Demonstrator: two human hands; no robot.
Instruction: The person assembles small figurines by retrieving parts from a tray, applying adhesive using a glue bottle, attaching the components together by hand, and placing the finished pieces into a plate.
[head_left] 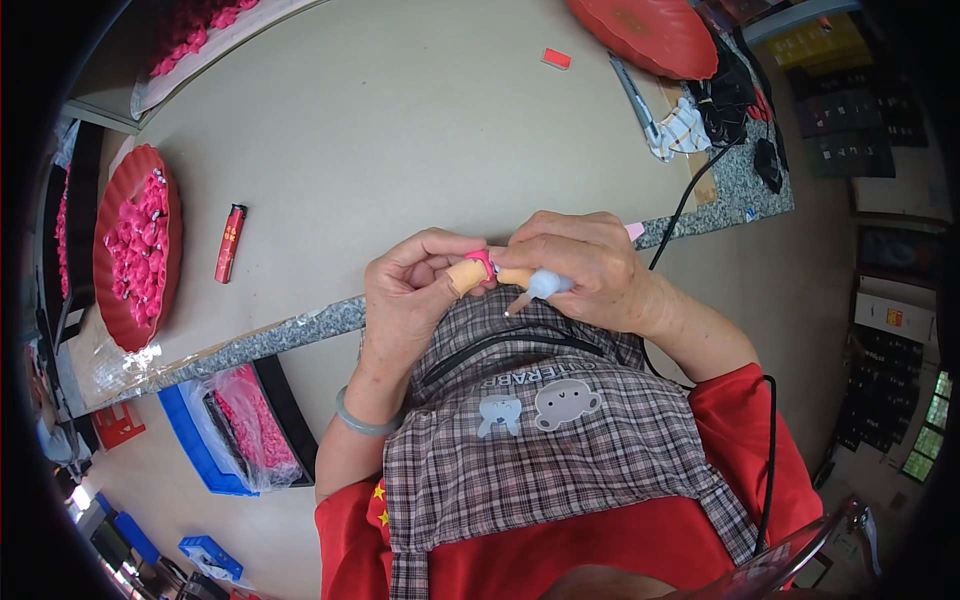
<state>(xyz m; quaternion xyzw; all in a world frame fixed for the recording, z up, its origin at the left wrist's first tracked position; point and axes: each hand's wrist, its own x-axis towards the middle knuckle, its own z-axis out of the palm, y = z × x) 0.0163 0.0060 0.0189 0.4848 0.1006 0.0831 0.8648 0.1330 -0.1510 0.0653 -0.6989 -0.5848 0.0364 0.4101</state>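
My left hand [420,285] is closed, pinching a small bright pink piece [480,262] between thumb and fingers. A tan finger cot covers its thumb tip. Facing it, my right hand [590,268] is closed round a pen-like tool [545,284] with a pale blue front and a thin brownish tip pointing down toward my apron. A pink end sticks out behind that hand. The right fingertips, one also in a tan cover, meet the pink piece; the exact contact is too small to make out. Both hands are above the table's near edge.
On the left stands a red fluted dish [107,240] of small pink pieces, with a red lighter [230,243] beside it. Far right are a red plate [640,35], a utility knife [633,95], a checked cloth [682,130] and a black cable [690,190]. A blue bin [200,440] sits below the table.
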